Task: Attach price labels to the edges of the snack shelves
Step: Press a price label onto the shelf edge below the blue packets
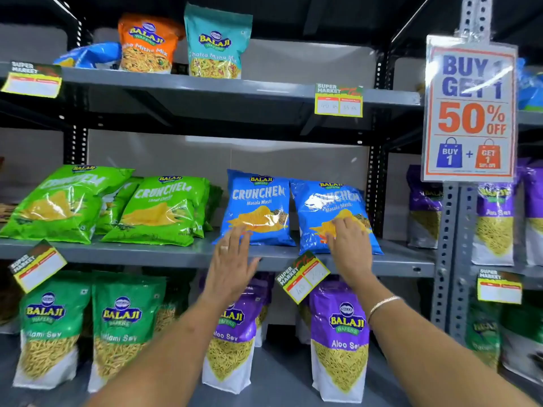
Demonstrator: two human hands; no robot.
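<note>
A yellow and green price label (302, 276) hangs tilted from the front edge of the grey middle shelf (176, 255), between my two arms. My left hand (232, 259) is flat and open, fingertips touching the lower edge of a blue Crunchem bag (258, 201). My right hand (346, 245) rests with spread fingers on a second blue Crunchem bag (326, 207) to the right. Another tilted label (38, 265) hangs at the left of the same shelf. A straight label (338, 100) sits on the upper shelf edge (205, 85).
Green Crunchem bags (158, 210) lie left on the middle shelf. Green and purple Balaji sev bags (339, 336) stand on the bottom shelf. A "Buy 1 Get 1" sign (470, 110) hangs on the perforated upright at right. More labels (499, 286) mark the neighbouring rack.
</note>
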